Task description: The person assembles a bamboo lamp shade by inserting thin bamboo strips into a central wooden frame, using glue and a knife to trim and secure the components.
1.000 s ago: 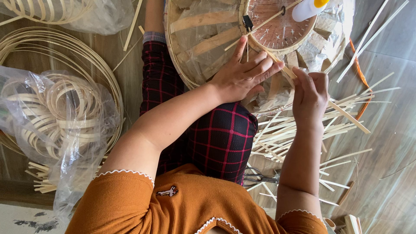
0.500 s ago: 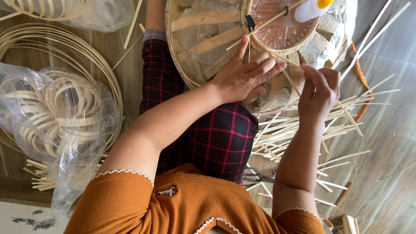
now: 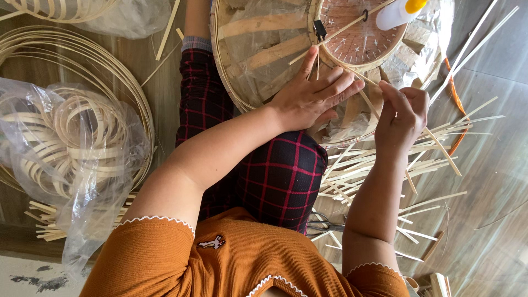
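My left hand (image 3: 313, 96) lies flat, fingers spread, on a large round bamboo tray (image 3: 242, 60) covered with clear plastic that rests on my lap. My right hand (image 3: 404, 115) pinches a thin bamboo strip (image 3: 434, 146) that runs under the left fingers toward a smaller round woven disc (image 3: 352, 33). A black clip (image 3: 320, 28) grips the disc's rim. A white glue bottle with a yellow cap (image 3: 397, 12) lies on the disc's far edge.
A pile of loose bamboo strips (image 3: 379, 165) lies on the floor at the right. Coiled bamboo bands in a clear plastic bag (image 3: 71, 148) sit at the left inside large bamboo hoops (image 3: 110, 66). Scissors (image 3: 324, 224) lie by my right elbow. An orange cord (image 3: 459, 110) curves at the right.
My right hand has risen and drawn closer to the left hand, pulling the thin strip with it. The left hand stays pressed on the tray.
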